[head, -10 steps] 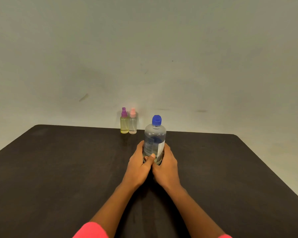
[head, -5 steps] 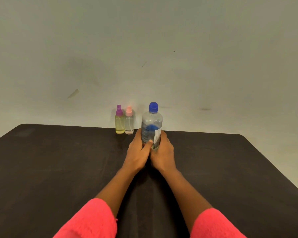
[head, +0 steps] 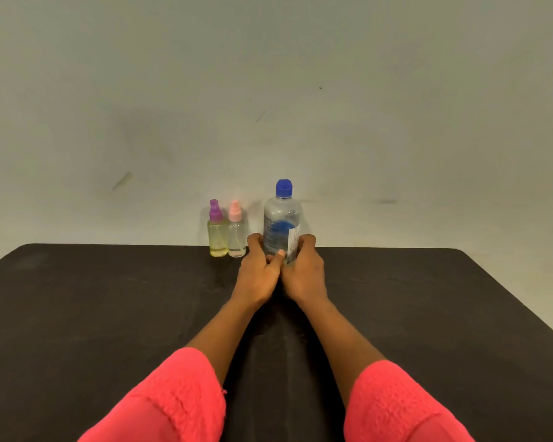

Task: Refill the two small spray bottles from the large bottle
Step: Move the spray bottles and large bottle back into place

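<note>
A large clear bottle [head: 281, 223] with a blue cap stands upright near the far edge of the dark table [head: 109, 314]. My left hand [head: 257, 275] and my right hand [head: 304, 275] both grip its lower part, one on each side, fingers curled round it. Just left of it stand two small spray bottles side by side: one with a purple nozzle and yellowish liquid [head: 217, 232], one with a pink nozzle and clear liquid [head: 236, 234]. Both are capped and upright, a short gap from my left hand.
A plain pale wall [head: 268, 90] rises right behind the table's far edge. The table's rounded right corner [head: 460, 252] lies to the right. My pink sleeves fill the bottom of the view.
Both hands have carried the large bottle away from me, toward the far edge, until it stands beside the two spray bottles. My arms are stretched farther out.
</note>
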